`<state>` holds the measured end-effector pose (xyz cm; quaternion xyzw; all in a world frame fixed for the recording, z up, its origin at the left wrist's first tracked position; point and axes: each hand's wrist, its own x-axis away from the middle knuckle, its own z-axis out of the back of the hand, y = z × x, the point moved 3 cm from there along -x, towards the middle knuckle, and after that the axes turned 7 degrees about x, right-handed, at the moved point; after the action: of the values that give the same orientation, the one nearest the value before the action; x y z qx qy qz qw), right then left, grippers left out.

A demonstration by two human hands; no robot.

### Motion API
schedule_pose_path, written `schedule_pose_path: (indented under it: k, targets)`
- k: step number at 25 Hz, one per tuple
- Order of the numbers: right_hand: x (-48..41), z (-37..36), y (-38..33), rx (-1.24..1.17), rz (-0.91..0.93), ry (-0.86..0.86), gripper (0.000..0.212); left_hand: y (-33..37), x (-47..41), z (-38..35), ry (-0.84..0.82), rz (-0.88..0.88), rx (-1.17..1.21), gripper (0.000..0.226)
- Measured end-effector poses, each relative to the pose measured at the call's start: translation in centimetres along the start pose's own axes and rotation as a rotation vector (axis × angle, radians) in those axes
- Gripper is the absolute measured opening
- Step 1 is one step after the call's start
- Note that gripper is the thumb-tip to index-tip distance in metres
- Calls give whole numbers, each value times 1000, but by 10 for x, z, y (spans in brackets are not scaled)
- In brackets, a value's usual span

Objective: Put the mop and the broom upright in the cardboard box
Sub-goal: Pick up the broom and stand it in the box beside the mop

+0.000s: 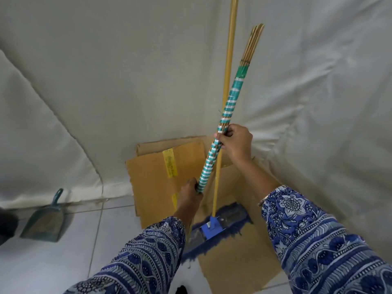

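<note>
The mop stands upright in the open cardboard box (152,177), its yellow pole (228,60) rising past the top of the frame and its blue fringed head (214,228) resting on the box floor. A broom (224,115) with a teal-and-white wrapped stick handle slants over the box, leaning against the mop pole. My right hand (235,143) grips the broom's handle at mid-length, where it crosses the pole. My left hand (189,194) holds the broom lower down. The broom's lower end is hidden behind my left arm.
A white cloth backdrop (106,81) hangs behind and around the box. A green dustpan (45,219) leans at the foot of the cloth to the left. Pale floor tiles (74,262) lie in front. Box flaps (169,143) fold back against the cloth.
</note>
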<state>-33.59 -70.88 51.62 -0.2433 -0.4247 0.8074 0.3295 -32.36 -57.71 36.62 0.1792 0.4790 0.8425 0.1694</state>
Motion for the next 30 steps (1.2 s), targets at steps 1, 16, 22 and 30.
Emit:
schedule_pose_path:
  k: [1, 16, 22, 30]
  targets:
    - [-11, 8, 8, 8, 6, 1, 17, 4, -9, -16, 3, -5, 3, 16]
    - [-179, 95, 179, 83, 12, -198, 16, 51, -106, -247, -17, 176, 18, 21]
    - [-245, 81, 286, 129, 56, -352, 18, 17, -158, -362, 74, 350, 91, 25]
    - [-295, 13, 429, 155, 30, -383, 18, -87, -230, -468, 91, 415, 89, 21]
